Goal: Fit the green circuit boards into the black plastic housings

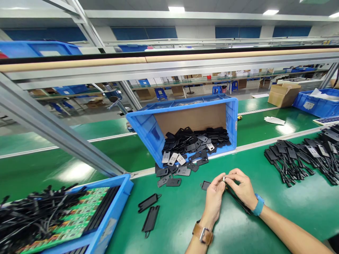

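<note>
My left hand (214, 199) and my right hand (242, 188) meet over the green bench, fingertips pinched together. Between them is a small pale end piece (224, 179) of a black cable (238, 200), which runs down under my right hand. The fingers cover most of that end, so its exact kind does not show. Just left of my left hand lies a flat dark cover (205, 185). Farther left are two black plastic housings (150, 219) with small loops at their ends.
A tipped blue bin (143, 123) spills black and grey flat covers (182, 171) onto the bench. At left, a blue tray (106, 231) holds green circuit boards (87, 208) and black cables. Finished-looking cabled pieces (286, 158) lie right. A metal post (66, 120) slants at left.
</note>
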The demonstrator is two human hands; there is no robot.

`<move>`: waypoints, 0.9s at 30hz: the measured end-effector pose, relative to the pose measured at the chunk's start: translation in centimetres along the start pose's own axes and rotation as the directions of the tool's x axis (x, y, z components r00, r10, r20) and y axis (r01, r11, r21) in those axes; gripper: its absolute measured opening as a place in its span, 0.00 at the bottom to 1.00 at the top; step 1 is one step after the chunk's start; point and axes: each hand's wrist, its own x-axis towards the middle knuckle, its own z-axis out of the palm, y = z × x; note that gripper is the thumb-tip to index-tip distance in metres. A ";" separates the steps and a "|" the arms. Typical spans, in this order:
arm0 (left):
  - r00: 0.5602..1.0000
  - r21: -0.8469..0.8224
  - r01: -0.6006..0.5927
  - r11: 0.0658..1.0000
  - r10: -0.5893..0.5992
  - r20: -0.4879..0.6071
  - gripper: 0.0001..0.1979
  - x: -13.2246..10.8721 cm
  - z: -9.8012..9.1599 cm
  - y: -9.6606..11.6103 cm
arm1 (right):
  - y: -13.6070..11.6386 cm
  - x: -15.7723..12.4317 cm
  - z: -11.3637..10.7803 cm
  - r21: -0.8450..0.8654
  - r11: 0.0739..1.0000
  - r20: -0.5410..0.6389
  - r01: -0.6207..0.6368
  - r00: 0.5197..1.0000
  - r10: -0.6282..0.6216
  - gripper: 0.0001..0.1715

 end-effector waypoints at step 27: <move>0.994 -0.073 -0.018 0.997 0.009 -0.112 0.27 1.0 -0.2 -0.3 | 9.0 9.1 -3.4 -0.340 0.925 -0.200 -0.167 0.974 0.103 0.09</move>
